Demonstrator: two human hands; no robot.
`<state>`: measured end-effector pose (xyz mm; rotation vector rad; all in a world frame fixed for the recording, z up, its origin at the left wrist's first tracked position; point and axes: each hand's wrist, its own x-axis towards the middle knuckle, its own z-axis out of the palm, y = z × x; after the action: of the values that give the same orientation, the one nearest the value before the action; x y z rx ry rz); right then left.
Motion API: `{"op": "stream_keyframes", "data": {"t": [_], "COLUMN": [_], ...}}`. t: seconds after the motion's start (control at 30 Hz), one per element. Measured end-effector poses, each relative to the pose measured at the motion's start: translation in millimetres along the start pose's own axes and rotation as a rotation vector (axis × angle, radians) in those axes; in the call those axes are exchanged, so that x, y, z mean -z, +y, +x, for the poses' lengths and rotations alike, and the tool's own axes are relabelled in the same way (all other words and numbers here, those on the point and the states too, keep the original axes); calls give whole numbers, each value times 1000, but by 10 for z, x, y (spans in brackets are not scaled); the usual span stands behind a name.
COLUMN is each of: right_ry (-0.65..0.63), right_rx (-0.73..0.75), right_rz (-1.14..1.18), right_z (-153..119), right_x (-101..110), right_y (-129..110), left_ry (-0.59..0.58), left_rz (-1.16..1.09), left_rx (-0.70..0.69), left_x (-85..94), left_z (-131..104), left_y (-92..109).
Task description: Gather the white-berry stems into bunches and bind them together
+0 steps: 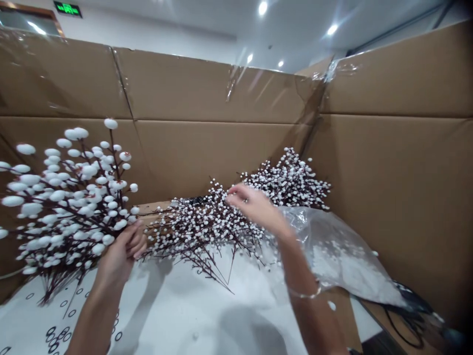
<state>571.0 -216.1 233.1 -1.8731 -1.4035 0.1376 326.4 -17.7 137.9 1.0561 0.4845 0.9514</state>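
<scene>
My left hand (pixel 127 241) is closed around the thin brown stem of an artificial berry branch (pixel 115 185), held upright at the left. White berries crowd around that hand, and which of them belong to the held branch is hard to separate from the bunch (pixel 55 217) behind. Farther right, my right hand (pixel 254 204) hovers at a heap of smaller-looking berry branches (pixel 207 222). Its thumb and forefinger come together in a pinch, slightly blurred. Whether a stem lies between those fingertips is unclear.
More berry branches (pixel 291 180) lean in the back right corner. A clear plastic bag (pixel 343 246) lies at the right. Small dark rings (pixel 55 337) are scattered on the white table surface (pixel 192 315). Cardboard walls (pixel 221 148) enclose the back and sides. A black cable (pixel 397 328) lies far right.
</scene>
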Motion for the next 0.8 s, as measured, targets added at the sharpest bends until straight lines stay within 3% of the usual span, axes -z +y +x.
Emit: {"op": "stream_keyframes", "data": {"t": [0.1, 0.17, 0.23, 0.33, 0.43, 0.57, 0.67, 0.77, 0.8], "right_ry": [361, 394, 216, -5, -20, 74, 211, 449, 464], "right_rx": [-206, -426, -534, -481, -420, -280, -186, -63, -6], "right_rz": [-269, -514, -742, -1010, -1137, -1180, -1216, -1263, -1273], "right_z": [367, 613, 787, 867, 834, 846, 901, 950, 967], "right_x": [870, 1235, 1400, 1416, 1427, 1655, 1895, 2081, 2126], "right_y": [374, 671, 983, 1412, 1689, 1699, 1497, 1264, 1200], "left_ry": [34, 31, 25, 16, 23, 37, 18, -12, -18], "left_rz": [-6, 5, 16, 33, 47, 60, 65, 74, 75], "left_rx": [-5, -6, -5, -16, -17, -6, 3, -4, -9], "left_x": [47, 43, 22, -9, -17, 3, 26, 48, 54], "left_z": [6, -9, -28, -52, -66, -66, -44, -16, -9], "left_y": [36, 49, 57, 68, 78, 77, 53, 17, 6]}}
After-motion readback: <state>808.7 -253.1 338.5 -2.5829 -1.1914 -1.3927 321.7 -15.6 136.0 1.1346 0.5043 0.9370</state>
